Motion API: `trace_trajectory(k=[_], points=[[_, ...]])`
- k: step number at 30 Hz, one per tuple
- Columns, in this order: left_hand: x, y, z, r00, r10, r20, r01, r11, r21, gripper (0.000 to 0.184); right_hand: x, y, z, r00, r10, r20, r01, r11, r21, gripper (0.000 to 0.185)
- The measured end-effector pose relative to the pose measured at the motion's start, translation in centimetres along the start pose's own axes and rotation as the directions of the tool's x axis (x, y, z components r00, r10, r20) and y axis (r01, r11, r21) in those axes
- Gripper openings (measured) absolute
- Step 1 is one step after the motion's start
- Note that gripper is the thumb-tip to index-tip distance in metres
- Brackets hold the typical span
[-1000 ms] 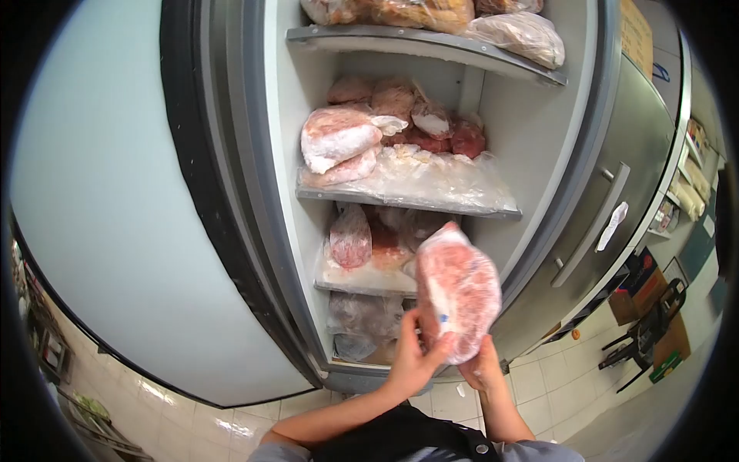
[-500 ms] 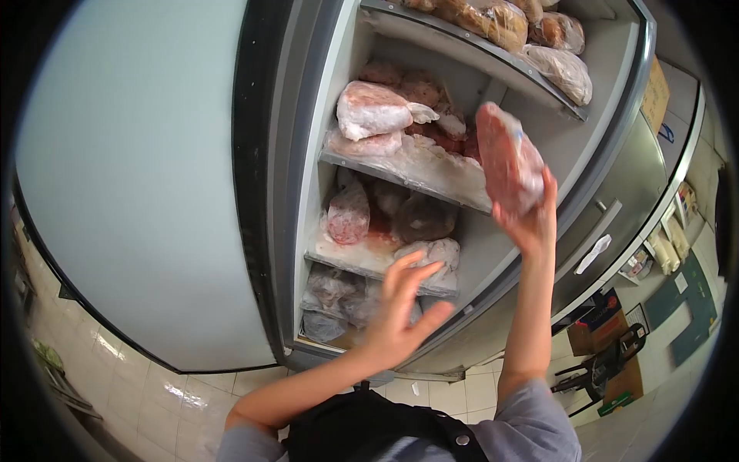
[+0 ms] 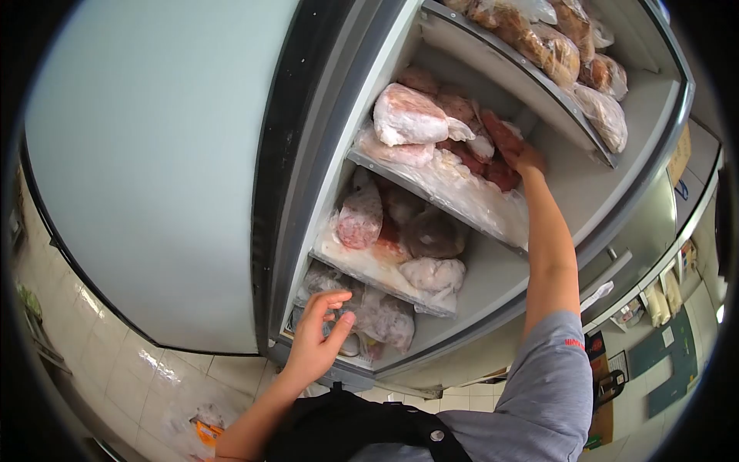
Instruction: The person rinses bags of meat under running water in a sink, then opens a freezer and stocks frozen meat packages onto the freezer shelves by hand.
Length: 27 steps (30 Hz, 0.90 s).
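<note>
My right hand [image 3: 528, 159] reaches deep into the upper middle shelf of an open freezer. It has hold of a long reddish piece of frozen meat [image 3: 502, 132], tilted against the right side of the pile; some fingers are hidden. Beside it lie dark red meat [image 3: 502, 175] and a large frosted packet of meat [image 3: 412, 115]. My left hand [image 3: 319, 335] hangs in front of the lowest shelf, fingers loosely bent and apart, with nothing in it. Behind that hand are clear bags of frozen food [image 3: 377, 316].
The freezer door [image 3: 154, 169] stands open on the left. Bagged meat [image 3: 539, 50] fills the top shelf. A lower shelf [image 3: 362, 266] holds frosted packets and reddish stains. A plastic bag with an orange label [image 3: 206, 431] lies on the tiled floor, lower left.
My right hand has carried the meat from in front of the shelf back into it, against the pile. My left hand has dropped down and left. The view has shifted.
</note>
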<state>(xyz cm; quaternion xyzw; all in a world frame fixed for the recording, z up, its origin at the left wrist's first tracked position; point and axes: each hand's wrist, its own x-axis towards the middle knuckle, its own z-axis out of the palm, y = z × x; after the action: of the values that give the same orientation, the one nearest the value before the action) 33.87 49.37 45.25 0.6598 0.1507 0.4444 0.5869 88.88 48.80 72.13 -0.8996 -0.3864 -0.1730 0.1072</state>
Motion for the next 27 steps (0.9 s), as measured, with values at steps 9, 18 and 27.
trace_trajectory(k=[9,18,27], points=[[2.3,-1.4,2.3,0.996,-0.02,0.09,0.013,0.997,0.082,0.028,-2.4,-4.0,-0.5,0.947,-0.063,-0.316,-0.008,0.976,-0.217,0.086],[5.4,-2.3,4.8,0.986,-0.023,0.163,0.015,0.999,0.048,0.026,10.1,-1.0,0.4,0.973,-0.031,-0.228,-0.044,0.947,-0.319,0.066],[4.0,-2.1,4.0,0.973,0.01,0.23,-0.028,0.997,0.078,0.024,7.8,0.2,-0.2,0.973,-0.111,-0.201,0.054,0.962,-0.268,0.066]])
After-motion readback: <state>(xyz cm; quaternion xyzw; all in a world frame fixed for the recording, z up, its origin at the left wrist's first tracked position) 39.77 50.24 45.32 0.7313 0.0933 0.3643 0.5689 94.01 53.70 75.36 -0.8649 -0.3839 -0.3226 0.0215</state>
